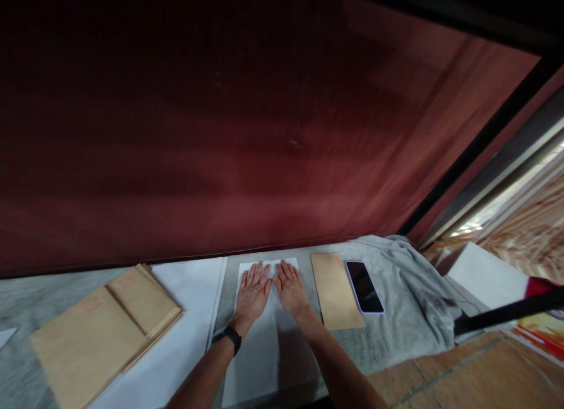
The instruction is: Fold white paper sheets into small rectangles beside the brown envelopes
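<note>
A white sheet of paper (258,356) lies lengthwise in front of me on the grey cloth. Both hands rest on its far end, side by side. My left hand (253,291) lies flat, palm down, with its fingers slightly spread; a dark band circles that wrist. Flat beside it, my right hand (289,287) has its fingers stretched toward the far edge. Just right of the paper is a single brown envelope (337,291). On the left, several brown envelopes (94,344) are piled over a larger stack of white paper (194,300).
A phone (364,287) with a pale case lies right of the single envelope. Grey cloth (400,303) covers the surface and bunches at the right end. A dark red panel (220,162) rises behind. Black bars and tiled floor (480,374) are at the right.
</note>
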A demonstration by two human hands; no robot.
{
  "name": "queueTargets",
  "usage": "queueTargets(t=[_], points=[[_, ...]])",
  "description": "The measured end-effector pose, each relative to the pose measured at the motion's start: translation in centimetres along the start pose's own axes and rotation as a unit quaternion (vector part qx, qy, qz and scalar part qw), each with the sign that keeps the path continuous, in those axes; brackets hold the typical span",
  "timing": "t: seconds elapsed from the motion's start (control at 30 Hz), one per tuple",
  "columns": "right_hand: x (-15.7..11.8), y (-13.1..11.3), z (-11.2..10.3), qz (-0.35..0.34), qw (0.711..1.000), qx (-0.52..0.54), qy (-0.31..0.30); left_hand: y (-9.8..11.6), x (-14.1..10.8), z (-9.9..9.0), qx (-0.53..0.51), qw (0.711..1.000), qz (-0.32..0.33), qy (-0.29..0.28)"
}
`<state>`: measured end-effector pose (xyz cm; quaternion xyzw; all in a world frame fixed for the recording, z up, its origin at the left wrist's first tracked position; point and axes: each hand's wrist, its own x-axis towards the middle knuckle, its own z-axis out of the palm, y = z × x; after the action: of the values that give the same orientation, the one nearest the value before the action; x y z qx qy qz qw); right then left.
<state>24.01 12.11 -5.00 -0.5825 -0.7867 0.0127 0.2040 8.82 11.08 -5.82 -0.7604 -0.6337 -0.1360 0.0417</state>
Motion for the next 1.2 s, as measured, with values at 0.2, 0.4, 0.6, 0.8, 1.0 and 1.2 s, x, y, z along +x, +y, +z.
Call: queueTargets(t=[0.2, 0.4, 0.6, 0.8, 1.0, 1.2], points=[[0.9, 2.5, 1.0, 0.046, 0.998, -0.043, 0.020, -0.7, 0.5, 0.0, 0.026, 0.999, -0.040, 0.000], [1.4, 3.3, 0.8, 0.071, 0.996, -0.035, 0.043, -0.2, 0.5, -0.3, 0.014, 0.998, -0.062, -0.027], [-4.9, 0.3, -0.4, 0.028, 0.998, -0.044, 0.032, -0.6, 1.2, -1.0, -0.022, 0.997, -0.063, -0.026], [-12.9, -3.0, -1.4, -0.027, 0.998, -0.006, 0.062, 0.2, -2.4, -2.2, -0.055, 0.998, -0.026, -0.015], [-13.8, -2.3, -2.5, -0.011, 0.998, -0.033, 0.044, 1.8, -13.2, -3.8, -0.038, 0.995, 0.097, 0.006], [-15.7, -1.0, -3.2, -0.001, 0.998, -0.041, 0.049, 0.1, -17.1, -5.4, -0.002, 0.999, 0.046, 0.021]])
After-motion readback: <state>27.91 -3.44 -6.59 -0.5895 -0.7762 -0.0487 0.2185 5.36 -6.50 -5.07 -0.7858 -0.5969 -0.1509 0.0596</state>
